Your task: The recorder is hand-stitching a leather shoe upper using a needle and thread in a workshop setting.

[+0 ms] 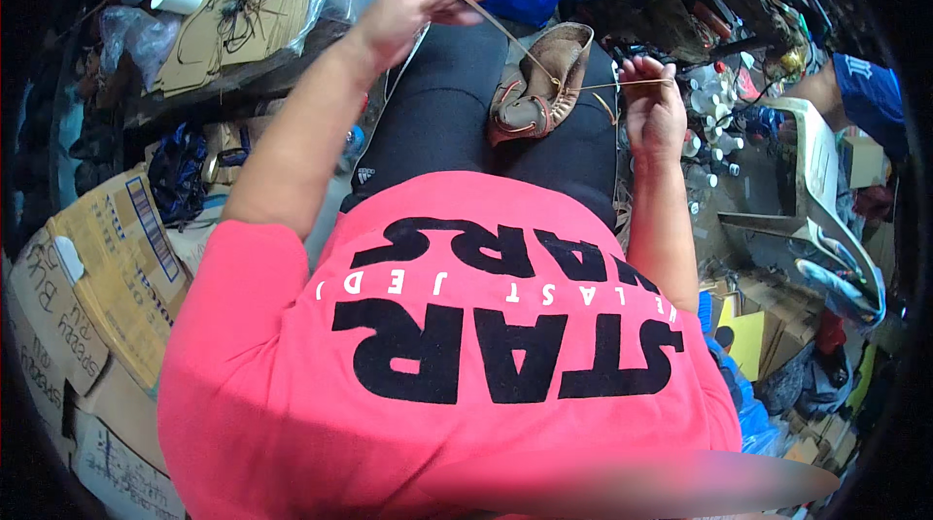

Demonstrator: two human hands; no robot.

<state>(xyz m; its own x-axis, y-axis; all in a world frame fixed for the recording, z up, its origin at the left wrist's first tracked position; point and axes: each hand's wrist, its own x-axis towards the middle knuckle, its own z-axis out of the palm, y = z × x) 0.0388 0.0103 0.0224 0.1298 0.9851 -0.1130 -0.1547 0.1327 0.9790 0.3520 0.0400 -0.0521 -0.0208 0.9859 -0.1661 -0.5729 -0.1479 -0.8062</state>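
Pinching lace (pixel 505 34) ends, left hand (pixel 413 5) and right hand (pixel 649 107) fingers seemingly closed above brown moccasin (pixel 539 83).

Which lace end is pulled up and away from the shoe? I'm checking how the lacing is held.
The end in the left hand: it slants up from the brown shoe on the lap. The right hand holds its lace beside the shoe, nearly level.
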